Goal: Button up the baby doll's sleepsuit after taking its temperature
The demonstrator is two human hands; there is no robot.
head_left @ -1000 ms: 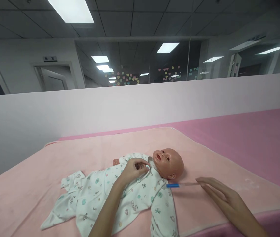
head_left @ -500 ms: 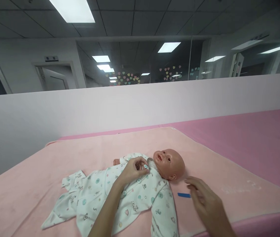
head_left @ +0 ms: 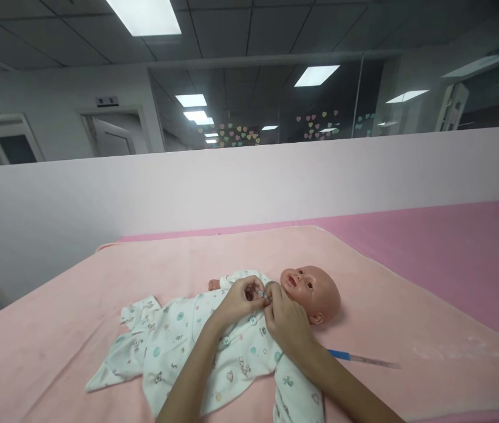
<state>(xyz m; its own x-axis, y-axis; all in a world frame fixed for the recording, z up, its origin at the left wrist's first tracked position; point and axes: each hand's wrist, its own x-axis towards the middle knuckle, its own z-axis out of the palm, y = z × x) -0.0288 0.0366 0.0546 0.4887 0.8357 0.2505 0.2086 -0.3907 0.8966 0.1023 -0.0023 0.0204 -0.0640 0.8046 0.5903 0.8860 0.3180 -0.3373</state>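
Observation:
A bald baby doll (head_left: 315,294) lies on its back, its head to the right. It wears a white printed baby romper (head_left: 174,329) with round buttons down the front. My left hand (head_left: 240,302) pinches the romper's front edge near the neck, beside a light button (head_left: 260,293). My right hand (head_left: 287,317) has come up against it, its fingertips pinched on the cloth at the collar. Between the two hands the fingertips meet, and the cloth there is partly hidden. Right of my right forearm lies a thin clear stick with a blue end (head_left: 340,354), resembling a thermometer.
A peach blanket (head_left: 390,305) is spread under the doll, over a pink surface (head_left: 452,247). Behind it runs a low white wall (head_left: 249,188), with a glass window above. The doll's hand (head_left: 213,285) shows at the far sleeve.
My right hand has moved left from beside the stick to the romper's collar, uncovering the stick's clear part. My left hand keeps its pinch. The view has shifted slightly.

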